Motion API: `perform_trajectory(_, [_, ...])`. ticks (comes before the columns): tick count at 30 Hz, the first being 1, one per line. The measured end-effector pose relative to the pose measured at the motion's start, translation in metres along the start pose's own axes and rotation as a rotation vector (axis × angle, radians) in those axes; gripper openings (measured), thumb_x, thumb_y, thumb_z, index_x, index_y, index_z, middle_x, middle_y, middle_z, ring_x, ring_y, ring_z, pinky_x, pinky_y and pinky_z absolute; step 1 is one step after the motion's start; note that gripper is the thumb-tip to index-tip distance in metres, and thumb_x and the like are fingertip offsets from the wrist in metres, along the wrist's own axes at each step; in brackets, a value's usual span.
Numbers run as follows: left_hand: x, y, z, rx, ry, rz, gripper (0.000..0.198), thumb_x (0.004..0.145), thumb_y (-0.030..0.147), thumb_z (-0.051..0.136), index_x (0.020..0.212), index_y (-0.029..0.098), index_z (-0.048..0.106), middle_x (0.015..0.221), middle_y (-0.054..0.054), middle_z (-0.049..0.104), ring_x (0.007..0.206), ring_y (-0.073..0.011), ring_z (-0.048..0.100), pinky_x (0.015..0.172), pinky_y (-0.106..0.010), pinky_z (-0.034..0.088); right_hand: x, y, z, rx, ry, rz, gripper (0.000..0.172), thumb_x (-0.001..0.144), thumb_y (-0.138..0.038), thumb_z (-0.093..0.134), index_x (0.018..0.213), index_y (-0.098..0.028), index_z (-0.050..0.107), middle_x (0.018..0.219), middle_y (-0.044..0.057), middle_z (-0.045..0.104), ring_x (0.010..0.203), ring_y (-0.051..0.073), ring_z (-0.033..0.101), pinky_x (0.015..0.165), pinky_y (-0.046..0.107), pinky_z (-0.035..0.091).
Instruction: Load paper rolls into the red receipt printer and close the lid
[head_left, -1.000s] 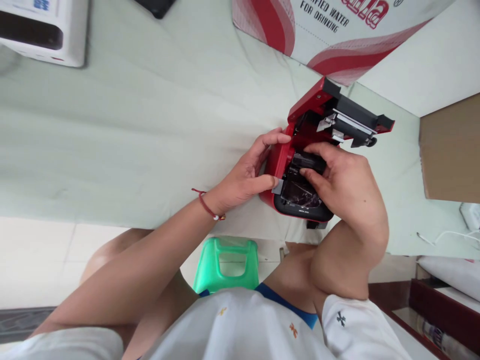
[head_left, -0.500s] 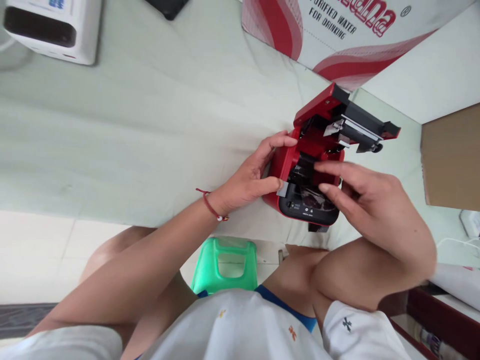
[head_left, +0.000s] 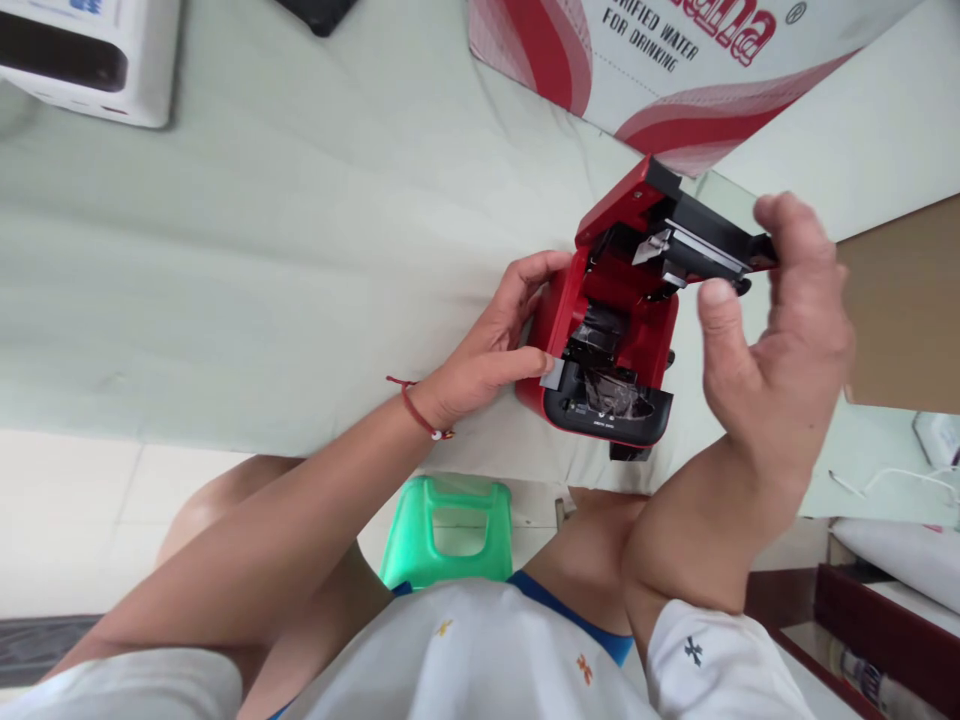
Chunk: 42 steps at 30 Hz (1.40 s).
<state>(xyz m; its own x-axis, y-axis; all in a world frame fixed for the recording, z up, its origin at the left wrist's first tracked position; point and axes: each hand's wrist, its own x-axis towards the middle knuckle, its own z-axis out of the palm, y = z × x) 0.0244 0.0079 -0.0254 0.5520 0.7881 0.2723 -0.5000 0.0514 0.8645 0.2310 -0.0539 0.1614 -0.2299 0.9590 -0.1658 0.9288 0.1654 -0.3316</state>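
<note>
A small red and black printer (head_left: 637,320) stands near the table's front edge with its lid (head_left: 697,235) swung up. A dark roll lies inside its open bay. My left hand (head_left: 495,350) grips the printer's left side, thumb on a small grey tab at the front corner. My right hand (head_left: 780,330) is raised at the printer's right, fingers curled over the far end of the raised lid, thumb apart below it.
A pale green cloth covers the table (head_left: 262,280). A white device (head_left: 82,60) sits at the back left, a red and white water carton (head_left: 660,60) at the back, a brown box (head_left: 907,310) on the right. A green stool (head_left: 450,530) stands below.
My right hand left the printer's open bay, drew back, then rose to the right onto the end of the raised lid. My left hand kept its hold.
</note>
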Motion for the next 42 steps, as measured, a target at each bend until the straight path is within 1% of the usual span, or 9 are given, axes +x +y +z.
perform_trajectory(8, [0.014,0.022,-0.004,0.171,0.091,0.033,0.071,0.099,0.075,0.072,0.165,0.052,0.061,0.192,0.012,0.043,0.191,-0.0449,0.010,0.153,-0.072,0.021,-0.037,-0.006,-0.020,-0.065,0.214,0.036,0.036,0.116,-0.036,0.069,0.149,-0.039,0.084,0.138,0.008,0.090,0.133,0.043,0.084,0.109,0.062,0.072])
perform_trajectory(10, [0.016,0.032,-0.001,0.209,0.064,0.034,0.060,0.103,0.077,0.070,0.154,0.046,0.075,0.190,0.008,0.047,0.190,-0.0466,0.014,0.154,-0.071,0.021,-0.043,-0.009,-0.019,-0.089,0.246,0.036,0.035,0.118,-0.027,0.064,0.143,-0.036,0.087,0.141,0.007,0.090,0.133,0.041,0.085,0.114,0.061,0.071])
perform_trajectory(14, [0.014,0.045,0.008,0.301,0.041,0.024,0.041,0.110,0.070,0.071,0.126,0.038,0.089,0.186,0.002,0.052,0.188,-0.0459,0.021,0.153,-0.073,0.019,-0.045,-0.009,-0.013,-0.088,0.131,0.004,0.034,0.118,-0.026,0.062,0.137,-0.033,0.089,0.142,0.005,0.089,0.128,0.038,0.088,0.115,0.060,0.073])
perform_trajectory(23, [0.015,0.042,0.009,0.329,0.006,0.042,0.039,0.110,0.068,0.071,0.101,0.035,0.090,0.189,0.008,0.051,0.190,-0.0425,0.013,0.154,-0.076,0.009,-0.038,-0.021,-0.002,-0.215,0.098,-0.016,0.037,0.116,-0.020,0.056,0.106,-0.021,0.092,0.129,0.015,0.090,0.111,0.046,0.091,0.076,0.057,0.079])
perform_trajectory(27, [0.018,0.039,0.000,0.296,-0.117,0.051,0.045,0.091,0.075,0.089,0.110,0.035,0.089,0.196,0.005,0.038,0.188,-0.0502,0.019,0.153,-0.075,0.015,-0.036,-0.022,-0.001,-0.147,0.127,0.045,0.037,0.115,-0.020,0.059,0.106,-0.028,0.094,0.126,0.011,0.092,0.110,0.046,0.092,0.077,0.061,0.079])
perform_trajectory(31, [0.016,0.038,-0.003,0.273,-0.122,0.027,0.058,0.090,0.074,0.091,0.136,0.040,0.084,0.200,0.006,0.030,0.190,-0.0504,0.011,0.154,-0.073,0.018,-0.041,-0.019,-0.005,-0.055,0.161,0.037,0.035,0.116,-0.020,0.061,0.128,-0.031,0.093,0.127,0.007,0.093,0.109,0.041,0.093,0.092,0.059,0.080])
perform_trajectory(36, [0.017,0.031,-0.004,0.168,-0.117,0.036,0.098,0.084,0.060,0.099,0.173,0.050,0.058,0.198,0.008,0.035,0.189,-0.0515,0.013,0.154,-0.077,0.020,-0.058,-0.023,-0.013,0.022,-0.034,-0.120,0.039,0.123,-0.020,0.054,0.151,-0.022,0.080,0.151,0.005,0.086,0.136,0.028,0.085,0.115,0.043,0.073])
perform_trajectory(39, [0.017,0.029,-0.006,0.122,-0.132,-0.007,0.108,0.083,0.048,0.101,0.176,0.062,0.049,0.193,0.014,0.043,0.187,-0.0463,0.026,0.154,-0.070,0.029,-0.063,-0.024,-0.015,-0.009,-0.126,-0.173,0.036,0.124,-0.018,0.051,0.145,-0.021,0.080,0.150,0.005,0.087,0.134,0.027,0.086,0.107,0.041,0.075])
perform_trajectory(42, [0.014,0.026,-0.007,0.101,-0.069,-0.007,0.111,0.078,0.048,0.107,0.175,0.055,0.053,0.195,0.012,0.041,0.188,-0.0475,0.022,0.155,-0.071,0.024,-0.062,-0.022,-0.014,-0.026,-0.122,-0.168,0.036,0.124,-0.018,0.049,0.141,-0.022,0.081,0.147,0.005,0.088,0.129,0.027,0.088,0.098,0.038,0.076])
